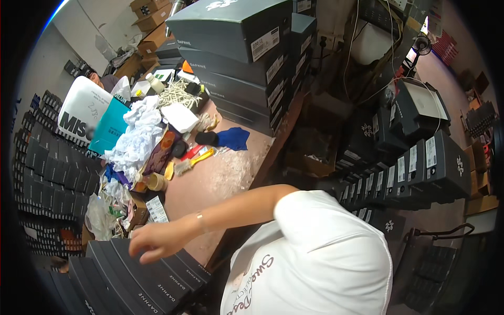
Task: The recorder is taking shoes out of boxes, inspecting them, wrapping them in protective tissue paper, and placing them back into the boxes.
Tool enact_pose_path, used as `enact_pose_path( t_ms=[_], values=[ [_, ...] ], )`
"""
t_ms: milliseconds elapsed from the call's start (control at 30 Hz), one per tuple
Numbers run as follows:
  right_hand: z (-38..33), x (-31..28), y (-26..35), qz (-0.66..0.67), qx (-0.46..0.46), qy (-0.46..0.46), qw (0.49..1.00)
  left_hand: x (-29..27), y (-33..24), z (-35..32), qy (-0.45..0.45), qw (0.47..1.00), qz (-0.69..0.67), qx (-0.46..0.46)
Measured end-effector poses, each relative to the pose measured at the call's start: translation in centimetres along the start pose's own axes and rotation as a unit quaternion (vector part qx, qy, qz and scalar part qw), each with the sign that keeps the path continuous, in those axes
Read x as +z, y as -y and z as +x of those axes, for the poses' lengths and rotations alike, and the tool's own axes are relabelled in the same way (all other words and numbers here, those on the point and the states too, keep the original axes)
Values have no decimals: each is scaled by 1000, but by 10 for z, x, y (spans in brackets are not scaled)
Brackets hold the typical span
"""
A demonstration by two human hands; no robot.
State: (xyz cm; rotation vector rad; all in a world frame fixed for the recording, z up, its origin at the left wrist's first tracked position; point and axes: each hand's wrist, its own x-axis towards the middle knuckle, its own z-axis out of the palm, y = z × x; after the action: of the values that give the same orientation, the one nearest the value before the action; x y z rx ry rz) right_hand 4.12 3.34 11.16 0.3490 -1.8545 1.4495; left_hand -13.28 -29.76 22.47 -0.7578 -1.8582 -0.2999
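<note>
Nearest the viewer, at the bottom of the view, a white T-shirt (325, 257) with lettering fills the lower right. From it a bare forearm wearing a thin bracelet (200, 220) reaches across toward the left, and which arm it is cannot be told for sure; it looks like the right hand (155, 241). That hand is open and empty, fingers loosely spread and curved downward, hovering just above or lightly touching the top of a row of dark grey shoe boxes (142, 281) that lie tilted, one overlapping the next, at the lower left. No other hand of the person shows. Just beyond the boxes runs a pinkish-brown counter (220, 178). Along its left side sits clutter: a white label sheet (156, 209), a roll of tape (155, 181), a brush with a yellow handle (194, 161), and a big heap of crumpled white paper (137, 137). Farther back on the counter lie a blue cloth (234, 138) and a teal bag (109, 126) beside a white bag (81, 110). Behind them rises a tall stack of dark grey shoe boxes (236, 58) with white labels on their ends. To the right, below the counter, more dark boxes (415, 168) stand in rows on the floor, and a small fan (421, 45) shows far back.
</note>
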Motion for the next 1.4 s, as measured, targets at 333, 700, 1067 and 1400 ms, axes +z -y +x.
enact_pose_path(
  t_ms=[333,700,1067,1400],
  values=[
    [103,122,-53,69,47,33,996,60,-78,2,92,964,-248,11],
    [120,130,-39,225,214,71,948,57,-108,7,77,937,-340,28],
    [135,104,-8,292,272,-3,917,41,-136,3,41,880,-472,28],
    [0,-39,-51,497,268,-160,810,73,-195,-33,162,809,-563,-50]
  ],
)
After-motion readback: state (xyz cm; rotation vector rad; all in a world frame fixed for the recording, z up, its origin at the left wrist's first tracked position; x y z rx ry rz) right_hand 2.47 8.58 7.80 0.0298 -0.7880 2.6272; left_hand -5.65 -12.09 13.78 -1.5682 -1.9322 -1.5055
